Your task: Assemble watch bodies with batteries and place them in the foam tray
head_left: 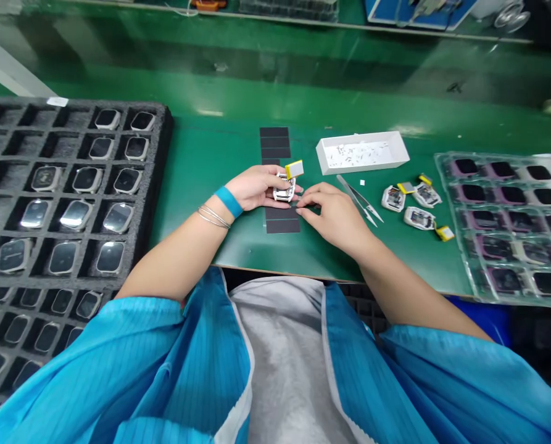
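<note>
My left hand [256,187] is closed around a small watch body [284,190] with a yellow-edged battery [294,169] sticking up from it. My right hand [333,213] rests just to the right, fingertips pinched at the watch body's edge and over a strip of dark foam pads [282,219]. Whatever sits between those fingertips is too small to make out. Metal tweezers [361,198] lie on the green table beside my right hand.
A black foam tray [159,154] of watch screens fills the left. A white box [363,152] of small parts stands behind the tweezers. Three open watch bodies with batteries [416,203] lie to the right, beside a clear blister tray [511,222].
</note>
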Demonstrator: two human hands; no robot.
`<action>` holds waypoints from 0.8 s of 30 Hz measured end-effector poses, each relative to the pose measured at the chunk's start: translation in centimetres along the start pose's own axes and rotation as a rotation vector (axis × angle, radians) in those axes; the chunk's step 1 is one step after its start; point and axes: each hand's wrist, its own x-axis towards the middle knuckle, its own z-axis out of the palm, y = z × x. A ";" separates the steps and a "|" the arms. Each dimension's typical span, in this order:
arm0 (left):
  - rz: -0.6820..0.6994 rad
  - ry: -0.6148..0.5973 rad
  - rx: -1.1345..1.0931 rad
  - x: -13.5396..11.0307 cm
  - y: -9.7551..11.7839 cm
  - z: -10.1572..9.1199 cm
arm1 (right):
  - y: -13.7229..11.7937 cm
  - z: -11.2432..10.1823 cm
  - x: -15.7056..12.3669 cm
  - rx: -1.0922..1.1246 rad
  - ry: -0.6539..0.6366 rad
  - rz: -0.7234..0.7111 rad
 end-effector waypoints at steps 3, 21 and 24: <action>0.002 0.020 -0.004 -0.1 0.1 0.1 | -0.3 0.0 0.2 0.006 0.006 0.049; -0.010 0.035 -0.038 0.0 0.2 0.3 | -0.6 1.7 -2.8 -0.118 0.233 -0.130; -0.003 0.009 -0.032 0.1 0.0 0.3 | -1.3 -0.3 -2.8 -0.079 0.331 -0.200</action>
